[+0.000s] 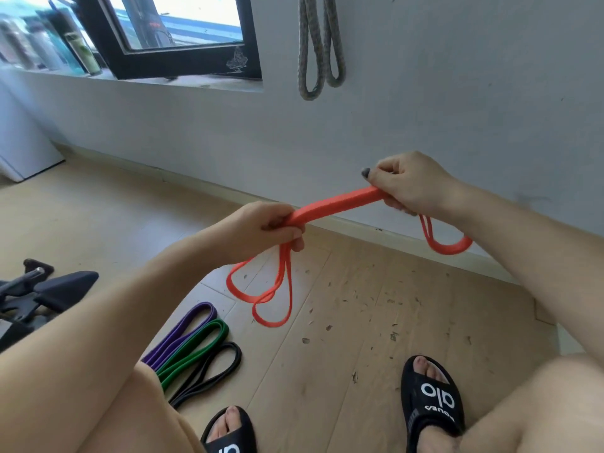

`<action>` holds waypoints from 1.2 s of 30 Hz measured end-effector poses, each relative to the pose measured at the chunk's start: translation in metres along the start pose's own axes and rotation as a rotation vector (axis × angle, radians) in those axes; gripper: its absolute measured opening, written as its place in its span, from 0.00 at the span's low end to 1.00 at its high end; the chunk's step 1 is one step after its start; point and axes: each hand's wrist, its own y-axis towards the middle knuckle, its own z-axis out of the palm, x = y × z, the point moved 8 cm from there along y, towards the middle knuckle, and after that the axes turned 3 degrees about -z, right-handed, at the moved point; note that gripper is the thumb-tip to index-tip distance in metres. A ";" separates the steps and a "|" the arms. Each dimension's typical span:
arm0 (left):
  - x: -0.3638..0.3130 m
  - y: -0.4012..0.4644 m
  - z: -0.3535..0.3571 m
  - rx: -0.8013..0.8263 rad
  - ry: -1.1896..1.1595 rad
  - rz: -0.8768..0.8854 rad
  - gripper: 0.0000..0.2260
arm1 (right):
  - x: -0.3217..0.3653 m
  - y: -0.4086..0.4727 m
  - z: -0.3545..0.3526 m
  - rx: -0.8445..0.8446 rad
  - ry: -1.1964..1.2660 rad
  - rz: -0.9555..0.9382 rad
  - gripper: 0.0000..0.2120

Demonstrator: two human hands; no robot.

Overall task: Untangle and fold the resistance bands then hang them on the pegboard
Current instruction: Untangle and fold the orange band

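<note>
The left hand (274, 228) has its fingers curled tight round one end of the gathered orange band (333, 206), and the right hand (408, 188) clamps the other end, thumb on top, so each grip is closed on the band with a short bundled run stretched between them. Several strands seem to lie stacked in that run, though the exact count is hard to read. Below the left hand, long loops hang down nearly to the floor (327, 371); a shorter loop droops behind the right hand.

The band looks light, soft and rubbery: it will sag and spring back rather than hold a crease, so it likely wants holding at the folds, with the loose loops drawn up and laid alongside the bundle before hanging.

On the pale wooden floor, near the left knee, a purple band (192, 325), a green band (202, 344) and a black band (222, 364) lie side by side, already flat. Small dark scraps litter the boards. A grey rope (322, 47) hangs looped on the white wall (457, 93), right of a dark-framed window (183, 60). No pegboard is in view.
</note>
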 end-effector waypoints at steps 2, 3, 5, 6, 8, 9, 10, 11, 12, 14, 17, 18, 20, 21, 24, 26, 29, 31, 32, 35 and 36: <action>-0.006 -0.004 -0.002 0.008 -0.050 -0.005 0.04 | -0.013 -0.002 0.012 0.074 -0.024 0.033 0.23; -0.007 -0.006 -0.002 0.016 -0.061 -0.011 0.05 | -0.017 -0.003 0.018 0.108 -0.031 0.045 0.23; -0.008 -0.007 -0.001 0.027 -0.107 -0.027 0.05 | -0.024 -0.005 0.028 0.164 -0.025 0.074 0.23; -0.008 -0.007 -0.002 0.029 -0.140 -0.037 0.05 | -0.026 -0.006 0.033 0.188 -0.014 0.089 0.24; -0.009 -0.008 -0.005 0.020 -0.183 -0.050 0.05 | -0.029 -0.007 0.041 0.226 0.012 0.123 0.24; -0.010 -0.008 -0.007 0.013 -0.192 -0.054 0.05 | -0.028 -0.006 0.043 0.241 0.017 0.134 0.24; -0.011 -0.008 -0.008 0.007 -0.200 -0.056 0.05 | -0.027 -0.006 0.046 0.255 0.010 0.139 0.24; -0.013 -0.009 -0.009 0.001 -0.204 -0.054 0.05 | -0.025 -0.006 0.047 0.271 0.000 0.141 0.24; -0.015 -0.010 -0.010 -0.004 -0.203 -0.050 0.05 | -0.023 -0.006 0.049 0.289 -0.003 0.147 0.25; -0.019 -0.011 -0.011 -0.012 -0.179 -0.038 0.05 | -0.016 -0.007 0.055 0.318 0.052 0.164 0.27; -0.028 -0.010 -0.009 -0.011 -0.104 -0.006 0.05 | 0.011 -0.009 0.065 0.312 0.225 0.122 0.29; -0.031 -0.009 -0.007 -0.003 -0.086 0.005 0.05 | 0.025 -0.011 0.070 0.316 0.297 0.092 0.30; -0.035 -0.008 -0.003 0.007 -0.085 0.023 0.05 | 0.051 -0.015 0.084 0.361 0.412 0.019 0.32; -0.036 -0.009 -0.002 0.008 -0.100 0.028 0.06 | 0.059 -0.017 0.091 0.383 0.410 -0.018 0.32; -0.033 -0.010 -0.002 0.012 -0.114 0.028 0.06 | 0.057 -0.018 0.092 0.348 0.272 -0.040 0.25; -0.027 -0.011 -0.001 0.037 -0.099 0.015 0.05 | 0.051 -0.015 0.086 0.331 0.244 -0.031 0.20; -0.020 -0.012 -0.002 0.051 -0.069 0.020 0.05 | 0.051 -0.012 0.077 0.313 0.228 -0.040 0.17; -0.021 -0.012 -0.001 0.057 0.004 0.044 0.04 | 0.054 -0.011 0.072 0.280 0.095 -0.062 0.18; -0.021 -0.011 0.000 0.059 0.052 0.060 0.03 | 0.054 -0.010 0.070 0.262 -0.003 -0.085 0.18; -0.020 -0.007 0.001 0.050 0.135 0.080 0.03 | 0.058 -0.007 0.065 0.228 -0.203 -0.147 0.19; -0.019 -0.005 -0.002 0.032 0.125 0.080 0.04 | 0.059 -0.005 0.062 0.219 -0.222 -0.150 0.20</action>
